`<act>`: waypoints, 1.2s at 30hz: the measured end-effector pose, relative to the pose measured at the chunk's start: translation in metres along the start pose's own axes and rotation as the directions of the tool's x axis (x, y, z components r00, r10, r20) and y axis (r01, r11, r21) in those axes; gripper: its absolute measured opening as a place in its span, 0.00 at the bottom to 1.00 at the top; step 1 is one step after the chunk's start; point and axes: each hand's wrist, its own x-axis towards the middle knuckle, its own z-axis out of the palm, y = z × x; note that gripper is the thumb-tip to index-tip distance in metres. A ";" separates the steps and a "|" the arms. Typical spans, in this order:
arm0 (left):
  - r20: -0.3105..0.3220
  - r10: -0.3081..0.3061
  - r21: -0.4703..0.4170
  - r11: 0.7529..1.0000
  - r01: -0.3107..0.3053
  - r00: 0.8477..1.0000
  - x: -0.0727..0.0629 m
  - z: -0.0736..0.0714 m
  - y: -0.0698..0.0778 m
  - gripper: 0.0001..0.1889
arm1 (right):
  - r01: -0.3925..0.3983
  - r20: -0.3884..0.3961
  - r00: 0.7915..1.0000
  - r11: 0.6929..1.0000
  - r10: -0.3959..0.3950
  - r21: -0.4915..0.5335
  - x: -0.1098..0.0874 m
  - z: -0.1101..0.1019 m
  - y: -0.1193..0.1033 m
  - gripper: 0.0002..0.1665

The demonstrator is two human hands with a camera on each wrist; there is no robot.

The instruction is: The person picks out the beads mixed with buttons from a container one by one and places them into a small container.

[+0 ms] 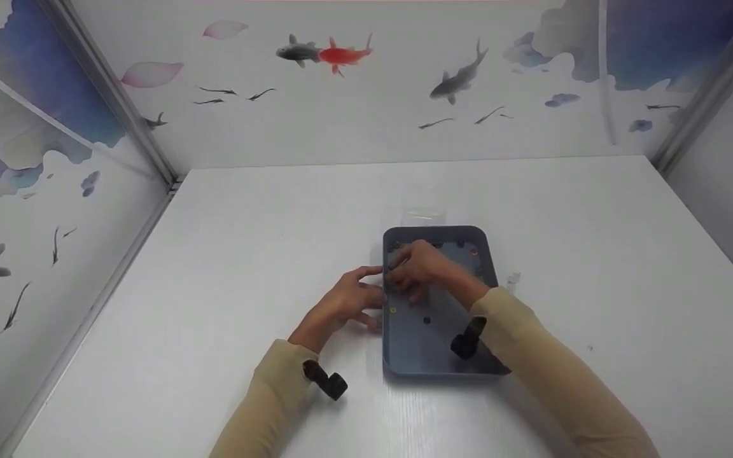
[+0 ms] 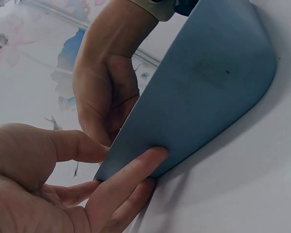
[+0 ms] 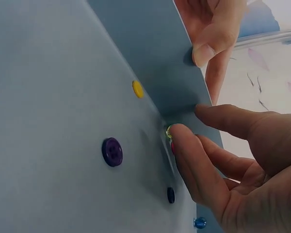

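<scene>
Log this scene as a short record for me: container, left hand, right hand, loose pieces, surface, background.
container: blue-grey rectangular tray with rounded corners
left hand: grips the tray's left side
right hand: inside the tray, close to a small yellow-green piece; contact unclear
loose pieces: round yellow button and round dark purple button on the tray floor, among others
surface: white tabletop
background: white wall panel with painted fish

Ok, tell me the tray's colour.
The tray is greyish blue, best seen in the left wrist view.
</scene>
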 end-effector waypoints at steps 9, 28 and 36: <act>0.000 0.001 -0.020 1.000 -0.001 1.000 -0.001 0.000 0.001 0.36 | -0.010 -0.008 1.000 0.999 0.010 -0.053 0.002 0.005 0.006 0.17; -0.008 -0.001 -0.015 1.000 0.001 1.000 0.002 0.000 -0.002 0.35 | -0.019 -0.015 1.000 0.997 0.018 -0.077 0.004 0.006 0.009 0.13; 0.000 -0.010 -0.023 1.000 0.010 1.000 0.000 -0.001 -0.002 0.34 | -0.013 0.004 1.000 1.000 0.013 -0.009 0.003 0.001 0.010 0.13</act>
